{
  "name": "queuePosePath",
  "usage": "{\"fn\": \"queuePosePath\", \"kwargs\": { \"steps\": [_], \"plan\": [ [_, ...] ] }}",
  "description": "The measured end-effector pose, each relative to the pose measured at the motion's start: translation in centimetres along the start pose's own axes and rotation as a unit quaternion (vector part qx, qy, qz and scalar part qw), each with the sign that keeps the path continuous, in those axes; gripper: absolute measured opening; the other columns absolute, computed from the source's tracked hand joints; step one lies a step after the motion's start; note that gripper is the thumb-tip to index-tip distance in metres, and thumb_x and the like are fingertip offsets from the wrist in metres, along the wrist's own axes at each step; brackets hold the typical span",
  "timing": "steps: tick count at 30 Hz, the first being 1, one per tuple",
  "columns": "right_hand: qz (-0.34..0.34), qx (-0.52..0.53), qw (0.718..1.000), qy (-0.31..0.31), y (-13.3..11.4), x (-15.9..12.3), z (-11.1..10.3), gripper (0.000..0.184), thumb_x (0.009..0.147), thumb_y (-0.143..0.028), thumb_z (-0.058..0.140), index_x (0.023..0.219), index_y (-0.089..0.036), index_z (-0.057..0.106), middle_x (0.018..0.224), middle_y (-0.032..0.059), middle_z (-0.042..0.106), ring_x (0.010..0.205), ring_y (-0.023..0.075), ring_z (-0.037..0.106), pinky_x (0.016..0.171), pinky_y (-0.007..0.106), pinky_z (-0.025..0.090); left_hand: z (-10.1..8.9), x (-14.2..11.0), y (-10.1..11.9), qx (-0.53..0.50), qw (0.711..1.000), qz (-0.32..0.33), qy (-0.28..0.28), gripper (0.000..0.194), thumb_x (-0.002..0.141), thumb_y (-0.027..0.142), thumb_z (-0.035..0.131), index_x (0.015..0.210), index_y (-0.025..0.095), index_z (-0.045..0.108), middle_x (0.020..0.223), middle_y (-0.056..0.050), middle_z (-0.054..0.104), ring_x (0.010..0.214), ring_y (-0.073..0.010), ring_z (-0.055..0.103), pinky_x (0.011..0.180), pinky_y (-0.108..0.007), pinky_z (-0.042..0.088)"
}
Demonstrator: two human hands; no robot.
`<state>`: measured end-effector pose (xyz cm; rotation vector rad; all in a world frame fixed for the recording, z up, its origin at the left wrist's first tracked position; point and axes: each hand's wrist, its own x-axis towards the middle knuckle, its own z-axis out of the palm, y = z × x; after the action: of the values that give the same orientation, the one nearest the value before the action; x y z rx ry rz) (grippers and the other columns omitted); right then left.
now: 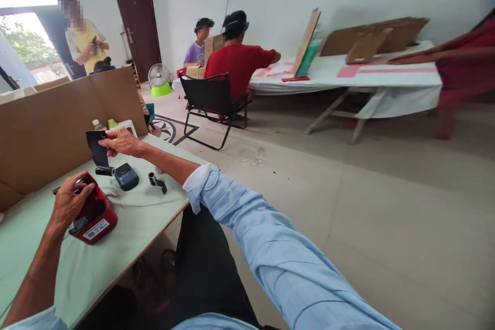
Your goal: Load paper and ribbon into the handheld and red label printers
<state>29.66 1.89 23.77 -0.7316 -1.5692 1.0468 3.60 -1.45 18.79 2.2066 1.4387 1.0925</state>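
My left hand (71, 201) is curled over the top of a red box-shaped device (106, 216), which has a white printed label (96, 228) and a dark open inside. Its fingers grip the upper rim, and a thin dark piece pokes out beyond them. Between the thumb and fingers of my right hand (122, 143), a flat black sheet-like piece (98, 149) is pinched above the far side of the table. Just below it lies a black cylinder (104, 170). Beside that rest a dark blue square device (127, 177) and small black-and-silver pieces (158, 182).
A tall cardboard panel (69, 121) borders the pale green tabletop (145, 216), with bottles (112, 123) near its end. A black folding chair (209, 95) holds a person in red (242, 67). Farther off stand a fan (159, 77) and a cloth-covered table (402, 80) with cardboard.
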Motion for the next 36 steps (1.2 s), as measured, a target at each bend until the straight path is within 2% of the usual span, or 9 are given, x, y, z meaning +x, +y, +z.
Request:
{"fn": "queuePosePath", "kwargs": {
  "steps": [5, 10, 17, 20, 22, 25, 28, 32, 36],
  "plan": [
    [-0.007, -0.009, 1.000, -0.011, -0.7, -1.5, -3.6, 0.022, 0.100, -0.012, 0.065, 0.078, -0.013, 0.064, 0.055, -0.0054, 0.062, 0.049, 0.0080, 0.061, 0.047, 0.013, 0.048, 4.6, 3.5, 4.5, -0.132, 0.986, 0.034, -0.099, 0.078, 0.072, 0.066, 0.082, 0.135, 0.023, 0.065, 0.139, -0.015, 0.070, 0.110, -0.0307, 0.074, 0.083, -0.039, 0.063],
    [-0.025, -0.011, 0.999, 0.044, -0.7, -2.9, -8.3, 0.021, 0.095, -0.011, 0.070, 0.076, -0.013, 0.062, 0.058, -0.0065, 0.061, 0.046, 0.0052, 0.058, 0.043, 0.011, 0.044, 9.7, 6.4, 7.0, -0.208, 0.963, 0.009, -0.172, 0.071, 0.064, 0.070, 0.087, 0.112, 0.021, 0.068, 0.109, -0.009, 0.078, 0.090, -0.0247, 0.075, 0.068, -0.032, 0.061],
    [0.004, -0.005, 0.987, 0.162, 1.4, -6.4, -15.1, 0.029, 0.092, -0.018, 0.076, 0.071, -0.016, 0.056, 0.052, -0.0074, 0.057, 0.044, 0.0059, 0.056, 0.044, 0.012, 0.047, 16.0, 7.3, 9.1, -0.234, 0.928, -0.010, -0.289, 0.066, 0.068, 0.067, 0.086, 0.110, 0.019, 0.070, 0.104, -0.010, 0.078, 0.091, -0.0260, 0.077, 0.069, -0.032, 0.060],
    [0.011, -0.011, 0.978, 0.210, 2.7, -8.3, -17.4, 0.024, 0.091, -0.019, 0.074, 0.073, -0.016, 0.058, 0.055, -0.0056, 0.060, 0.048, 0.0080, 0.059, 0.047, 0.015, 0.049, 17.8, 8.8, 9.4, -0.223, 0.927, 0.004, -0.300, 0.057, 0.070, 0.061, 0.085, 0.106, 0.018, 0.072, 0.101, -0.009, 0.076, 0.087, -0.0244, 0.076, 0.070, -0.033, 0.061],
    [0.015, -0.020, 0.969, 0.244, 3.8, -9.6, -18.7, 0.017, 0.089, -0.019, 0.071, 0.075, -0.015, 0.061, 0.058, -0.0043, 0.061, 0.051, 0.0096, 0.061, 0.051, 0.018, 0.051, 18.7, 10.6, 9.2, -0.189, 0.946, 0.018, -0.263, 0.049, 0.072, 0.053, 0.082, 0.104, 0.018, 0.071, 0.094, -0.006, 0.074, 0.080, -0.0223, 0.074, 0.068, -0.033, 0.060],
    [0.050, -0.065, 0.956, 0.283, 6.1, -11.4, -19.5, 0.008, 0.084, -0.020, 0.067, 0.078, -0.016, 0.063, 0.063, -0.0029, 0.064, 0.059, 0.0120, 0.064, 0.059, 0.021, 0.054, 19.9, 13.7, 8.8, -0.054, 0.976, 0.069, -0.197, 0.035, 0.077, 0.036, 0.071, 0.107, 0.018, 0.073, 0.083, -0.003, 0.071, 0.075, -0.0216, 0.070, 0.072, -0.036, 0.059],
    [0.100, -0.141, 0.937, 0.304, 9.1, -13.0, -19.1, 0.007, 0.078, -0.023, 0.060, 0.074, -0.017, 0.061, 0.065, -0.0021, 0.064, 0.061, 0.0121, 0.060, 0.062, 0.023, 0.049, 21.5, 15.9, 8.5, 0.099, 0.967, 0.155, -0.178, 0.031, 0.079, 0.022, 0.063, 0.106, 0.019, 0.077, 0.093, -0.007, 0.075, 0.091, -0.0253, 0.070, 0.092, -0.041, 0.056],
    [0.124, -0.198, 0.925, 0.299, 13.0, -15.1, -17.4, 0.010, 0.070, -0.025, 0.057, 0.062, -0.019, 0.055, 0.058, -0.0056, 0.053, 0.061, 0.0123, 0.050, 0.061, 0.024, 0.038, 24.0, 16.5, 7.8, 0.147, 0.949, 0.172, -0.220, 0.023, 0.078, 0.021, 0.064, 0.094, 0.021, 0.081, 0.097, -0.010, 0.078, 0.100, -0.0283, 0.069, 0.100, -0.041, 0.052],
    [0.141, -0.242, 0.925, 0.258, 15.3, -17.0, -16.2, 0.010, 0.069, -0.025, 0.056, 0.061, -0.020, 0.054, 0.057, -0.0063, 0.048, 0.062, 0.0130, 0.045, 0.061, 0.025, 0.032, 25.2, 15.9, 6.7, 0.155, 0.925, 0.167, -0.304, 0.021, 0.080, 0.036, 0.068, 0.087, 0.022, 0.082, 0.096, -0.010, 0.079, 0.098, -0.0283, 0.071, 0.096, -0.037, 0.054]
  ]
}}
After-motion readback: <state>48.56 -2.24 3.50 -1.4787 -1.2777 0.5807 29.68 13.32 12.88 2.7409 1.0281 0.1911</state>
